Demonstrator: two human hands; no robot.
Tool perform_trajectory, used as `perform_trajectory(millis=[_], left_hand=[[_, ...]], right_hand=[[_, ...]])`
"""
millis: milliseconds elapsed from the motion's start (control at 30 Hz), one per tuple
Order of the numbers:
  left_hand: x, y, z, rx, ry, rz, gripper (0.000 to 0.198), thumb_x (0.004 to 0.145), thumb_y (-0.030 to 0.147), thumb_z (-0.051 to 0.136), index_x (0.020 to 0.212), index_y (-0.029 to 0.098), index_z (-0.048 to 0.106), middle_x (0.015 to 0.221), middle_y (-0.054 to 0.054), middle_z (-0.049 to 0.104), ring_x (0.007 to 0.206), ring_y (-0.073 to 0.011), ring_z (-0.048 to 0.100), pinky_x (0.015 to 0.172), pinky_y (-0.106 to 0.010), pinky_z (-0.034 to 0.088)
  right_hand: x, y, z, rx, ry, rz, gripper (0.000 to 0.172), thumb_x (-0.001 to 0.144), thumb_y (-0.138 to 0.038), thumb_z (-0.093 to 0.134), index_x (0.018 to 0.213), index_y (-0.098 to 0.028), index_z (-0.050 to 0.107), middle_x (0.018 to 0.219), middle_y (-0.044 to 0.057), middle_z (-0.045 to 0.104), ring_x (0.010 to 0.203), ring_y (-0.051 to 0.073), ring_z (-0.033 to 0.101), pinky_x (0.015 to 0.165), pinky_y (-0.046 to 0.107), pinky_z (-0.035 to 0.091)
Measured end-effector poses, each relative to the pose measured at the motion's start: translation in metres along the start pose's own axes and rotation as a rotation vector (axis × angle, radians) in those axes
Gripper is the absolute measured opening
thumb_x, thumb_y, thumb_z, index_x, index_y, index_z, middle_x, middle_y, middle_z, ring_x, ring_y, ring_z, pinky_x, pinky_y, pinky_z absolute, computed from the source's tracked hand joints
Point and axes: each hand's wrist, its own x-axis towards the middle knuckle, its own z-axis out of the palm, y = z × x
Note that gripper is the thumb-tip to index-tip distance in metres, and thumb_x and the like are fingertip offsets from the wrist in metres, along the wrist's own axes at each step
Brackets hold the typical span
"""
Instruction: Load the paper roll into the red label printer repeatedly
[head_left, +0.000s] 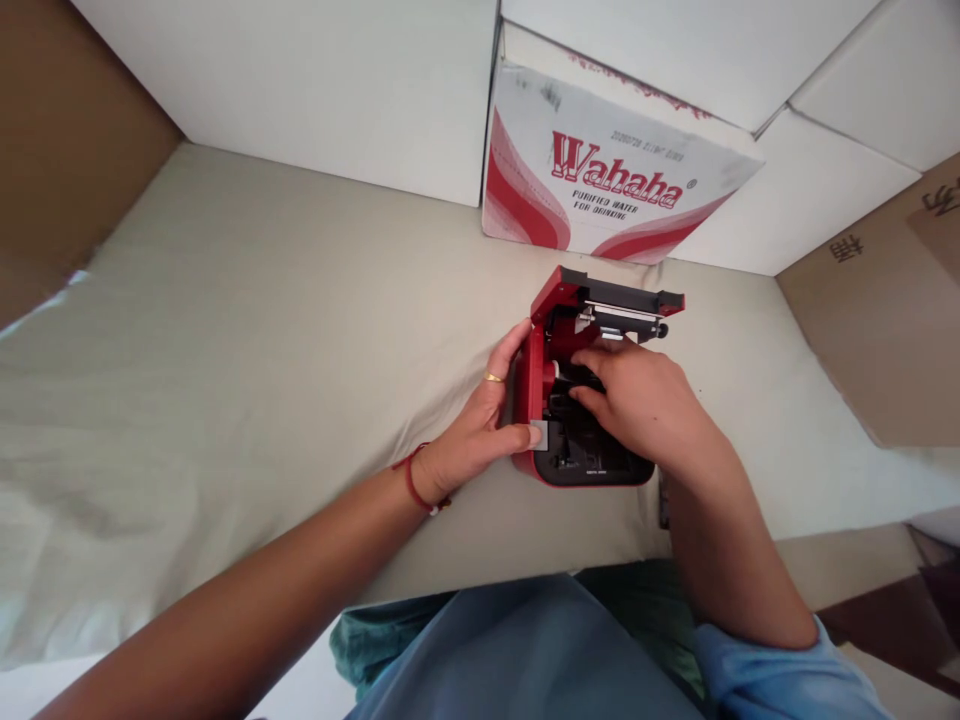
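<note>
A red and black label printer stands on the cloth-covered surface with its lid raised at the back. Under the lid sits a dark roller beside a pale metal strip. My left hand grips the printer's left side, its thumb on a grey patch at the front left corner and its fingers along the outer wall. My right hand reaches into the open compartment, with two digits apart and the others hidden. Close to those fingertips, a small white round piece shows at the inner left wall.
A Wahaha water carton stands right behind the printer, against white panels. Brown cardboard is at the left and a brown box at the right. The beige cloth is wrinkled. A small dark object lies partly behind my right forearm.
</note>
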Motion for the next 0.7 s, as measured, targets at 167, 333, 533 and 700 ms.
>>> perform_trajectory(millis=[167,333,533,700], left_hand=[[-0.001,0.003,0.001,-0.022,-0.024,0.005,0.113,0.093,0.05,0.094,0.188,0.049,0.032,0.198,-0.002,0.036,0.181,-0.0468,0.037,0.152,-0.074,0.027],[-0.001,0.004,0.001,-0.018,-0.012,-0.001,0.111,0.091,0.05,0.093,0.187,0.049,0.036,0.201,0.001,0.03,0.185,-0.0468,0.028,0.154,-0.072,0.02],[-0.002,0.003,0.002,-0.031,-0.007,-0.009,0.108,0.094,0.051,0.091,0.187,0.05,0.035,0.202,0.001,0.029,0.187,-0.0468,0.025,0.153,-0.072,0.025],[-0.002,0.006,0.003,-0.038,0.012,-0.009,0.105,0.092,0.052,0.092,0.184,0.05,0.041,0.2,0.002,0.033,0.184,-0.0443,0.032,0.152,-0.067,0.031]], right_hand=[[-0.047,0.03,-0.003,0.42,0.095,-0.131,0.024,0.109,-0.03,0.073,0.13,-0.024,0.084,0.114,0.009,0.089,0.092,0.026,0.082,0.081,0.037,0.063],[-0.117,0.101,-0.013,0.857,0.229,-0.008,0.046,0.101,-0.072,0.087,0.126,-0.034,0.086,0.085,0.002,0.08,0.066,0.023,0.069,0.059,0.035,0.057],[-0.081,0.139,0.032,0.761,0.056,0.132,0.047,0.095,-0.067,0.084,0.114,-0.025,0.086,0.093,0.007,0.085,0.074,0.023,0.07,0.068,0.037,0.056],[-0.05,0.129,0.066,0.684,0.159,0.168,0.053,0.098,-0.056,0.076,0.137,-0.021,0.085,0.077,0.0,0.074,0.065,0.021,0.062,0.065,0.036,0.052]])
